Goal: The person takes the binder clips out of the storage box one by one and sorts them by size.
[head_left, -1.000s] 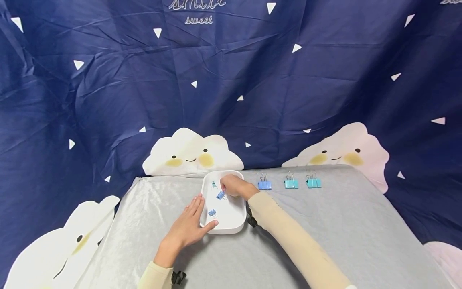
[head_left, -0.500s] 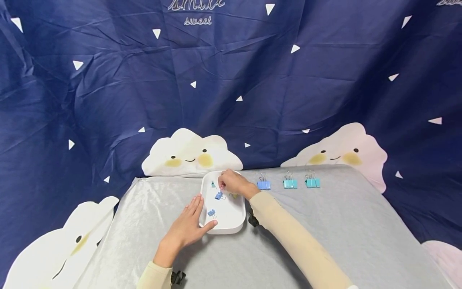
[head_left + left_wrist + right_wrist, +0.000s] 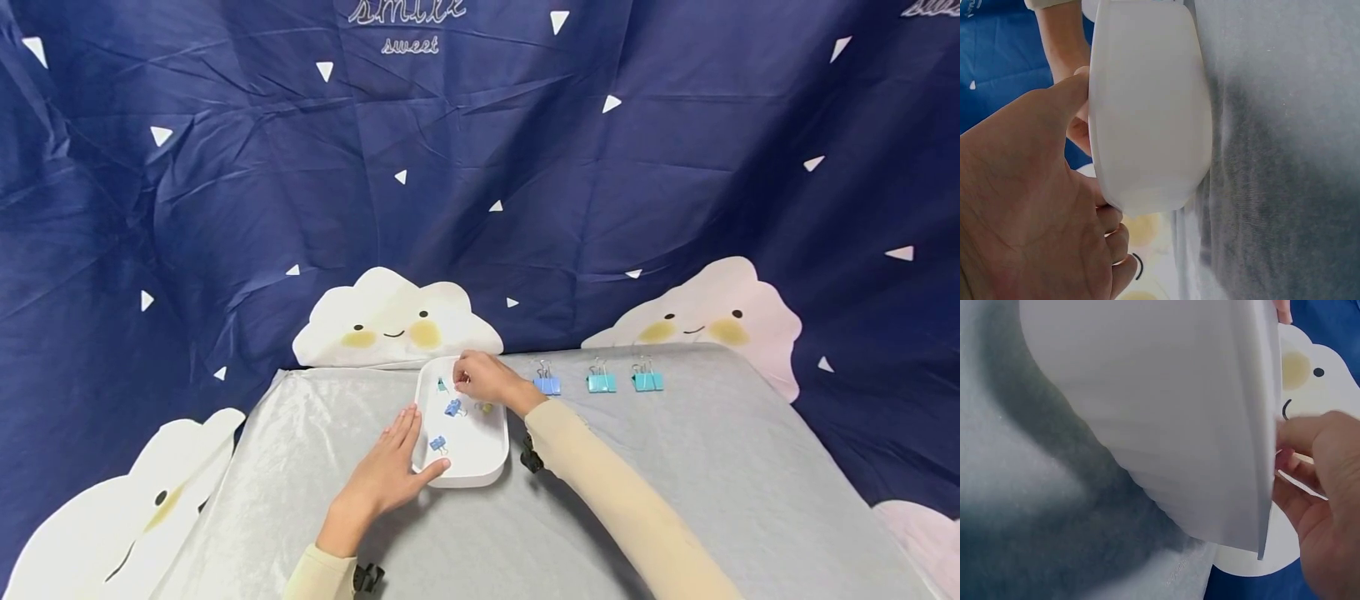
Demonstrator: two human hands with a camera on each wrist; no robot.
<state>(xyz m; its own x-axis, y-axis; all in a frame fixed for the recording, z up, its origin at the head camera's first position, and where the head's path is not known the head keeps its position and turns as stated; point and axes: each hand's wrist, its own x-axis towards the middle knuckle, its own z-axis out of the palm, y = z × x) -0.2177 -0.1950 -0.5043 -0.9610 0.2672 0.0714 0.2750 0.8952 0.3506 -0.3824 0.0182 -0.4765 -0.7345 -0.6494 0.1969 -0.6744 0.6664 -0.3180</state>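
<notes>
"Head view: state the position of the white tray (image 3: 477,443)."

"It rests on the grey-covered counter (image 3: 720,467), close to the far edge, in front of the blue backdrop (image 3: 525,150)."

"State the condition of the left hand (image 3: 384,468)."

"Its fingers are spread and nearly straight, placed against the tray's left side. The thumb lies on the rim at the near left corner."

"And the right hand (image 3: 489,382)?"

"Located over the far part of the tray, thumb and fingers drawn together. Refer to the right wrist view: a small pink object (image 3: 1284,459) is pinched between them. The fingers cover most of it, so its shape cannot be told."

"List the tray contents."

"One small teal clip (image 3: 442,385) at the far left; one small blue clip (image 3: 453,407) nearer the middle; a second blue clip (image 3: 437,444) near the left thumb; one yellow item (image 3: 487,408) beside the right hand, partly hidden."

"List the parts to the right of the tray."

"Three larger clips in a spaced row: a large blue clip (image 3: 547,386) near the right wrist, then a middle teal clip (image 3: 601,383), then an outer teal clip (image 3: 648,382). Wire handles point toward the backdrop."
</notes>
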